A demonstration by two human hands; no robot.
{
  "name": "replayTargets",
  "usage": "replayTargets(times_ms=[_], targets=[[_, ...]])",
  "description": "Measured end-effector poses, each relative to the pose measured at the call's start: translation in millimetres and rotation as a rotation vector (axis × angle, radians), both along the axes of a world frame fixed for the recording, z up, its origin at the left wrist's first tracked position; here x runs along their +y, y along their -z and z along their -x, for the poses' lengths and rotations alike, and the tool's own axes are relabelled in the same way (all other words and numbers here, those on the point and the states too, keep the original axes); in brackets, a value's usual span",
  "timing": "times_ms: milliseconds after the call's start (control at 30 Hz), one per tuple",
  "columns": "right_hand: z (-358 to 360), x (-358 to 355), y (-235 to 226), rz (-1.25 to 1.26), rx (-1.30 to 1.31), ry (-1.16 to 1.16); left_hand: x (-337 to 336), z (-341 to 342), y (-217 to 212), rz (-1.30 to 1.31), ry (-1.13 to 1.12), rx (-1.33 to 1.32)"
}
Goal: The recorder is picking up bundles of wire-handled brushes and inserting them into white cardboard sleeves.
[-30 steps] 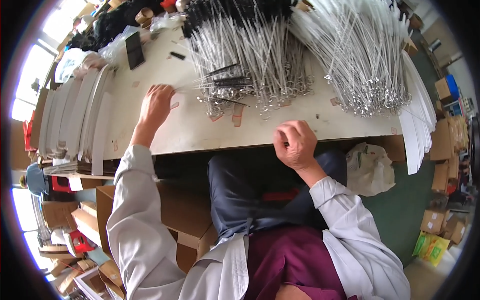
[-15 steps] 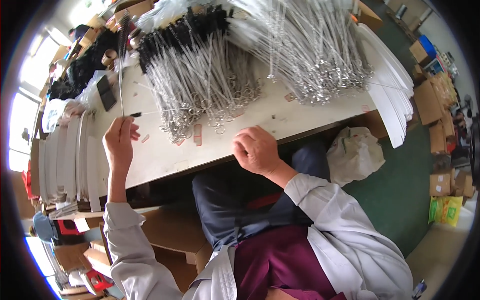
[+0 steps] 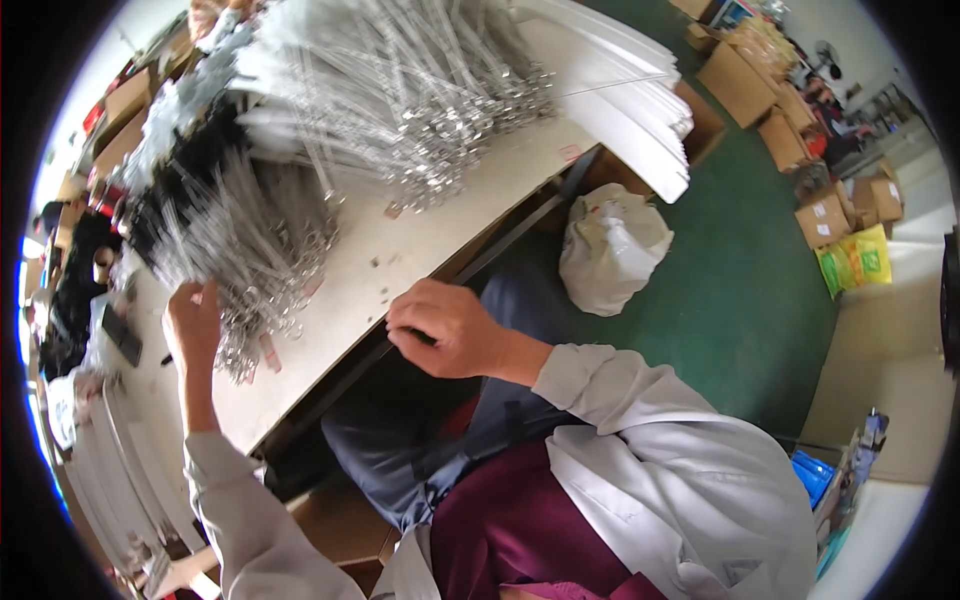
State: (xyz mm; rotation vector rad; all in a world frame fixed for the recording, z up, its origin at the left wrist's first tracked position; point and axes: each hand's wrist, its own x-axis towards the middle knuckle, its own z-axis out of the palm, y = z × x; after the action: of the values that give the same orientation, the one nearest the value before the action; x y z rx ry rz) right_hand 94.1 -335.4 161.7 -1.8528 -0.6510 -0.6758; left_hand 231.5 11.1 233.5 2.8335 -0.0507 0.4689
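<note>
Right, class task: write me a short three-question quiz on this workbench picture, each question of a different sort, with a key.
1. True or false: the left hand reaches into the pile of clear sleeved pieces with metal ends on the table.
2. Where does the right hand rest? A) at the near edge of the table B) on the white bag C) on a cardboard box
3. Fill in: the tied white plastic bag sits on the ______ floor.

Key: 1 true; 2 A; 3 green.
</note>
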Motion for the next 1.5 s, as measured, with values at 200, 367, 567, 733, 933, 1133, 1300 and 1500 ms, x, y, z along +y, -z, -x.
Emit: replayTargets(times_ms=[200,367,567,733,933,1133,1300,1500], targets=[[-18,-158,-19,0.382,-0.035,0.688,2,27,-12,-0.059,-0.161,0.039],[-17,-259,-34,0.834,0.231,1.111,6,46,7,0.114,-0.066,-0.264],[-25,-298,-18,0.969,0.328,1.161,-11,68,7,0.208,0.068,-0.297],[-26,-306,-12,0.957,0.249,1.145,-33,79,3,0.229,0.125,-0.329],[-25,-303,-17,0.961,0.340,1.140,-47,90,2,0.223,0.162,-0.348],[-2,-306,-18,0.947,0.293,1.160,-70,101,6,0.201,0.188,-0.341],[45,-299,-32,0.808,0.439,1.125,-88,113,9,0.226,0.238,-0.323],[122,-291,-46,0.646,0.647,1.005,-133,130,-2,0.165,0.475,-0.262]])
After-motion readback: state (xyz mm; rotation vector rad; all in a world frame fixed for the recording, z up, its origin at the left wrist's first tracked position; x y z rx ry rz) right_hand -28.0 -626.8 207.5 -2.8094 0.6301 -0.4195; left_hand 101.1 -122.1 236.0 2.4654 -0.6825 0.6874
